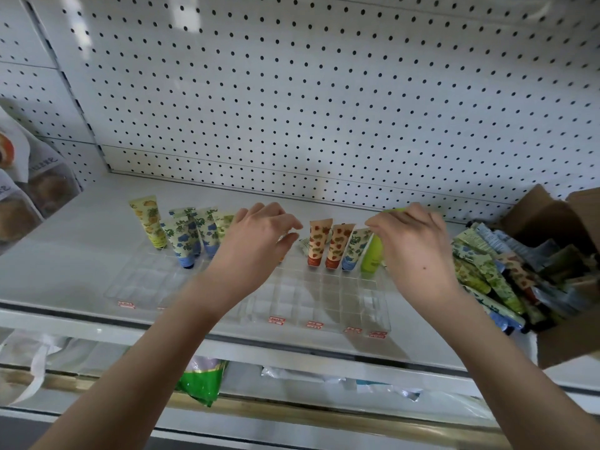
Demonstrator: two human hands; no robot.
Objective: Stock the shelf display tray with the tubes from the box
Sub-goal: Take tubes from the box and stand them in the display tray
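A clear compartment tray (324,306) lies on the white shelf. Tubes stand in its back row: a yellow pineapple tube (150,225) and blue-flower tubes (184,241) on the left, two orange strawberry tubes (317,243) and another blue-flower tube (355,250) on the right. My right hand (417,245) grips the top of a green tube (370,256) that stands upright at the right end of that row. My left hand (259,237) hovers over the row's middle with curled fingers, thumb and forefinger close together. An orange sliver shows below it; whatever it may hold is hidden.
A cardboard box (558,342) full of loose tubes (483,274) sits at the right end of the shelf. A pegboard wall (292,92) backs the shelf. Packaged goods (29,196) hang at far left. Bags (201,381) lie on the lower shelf.
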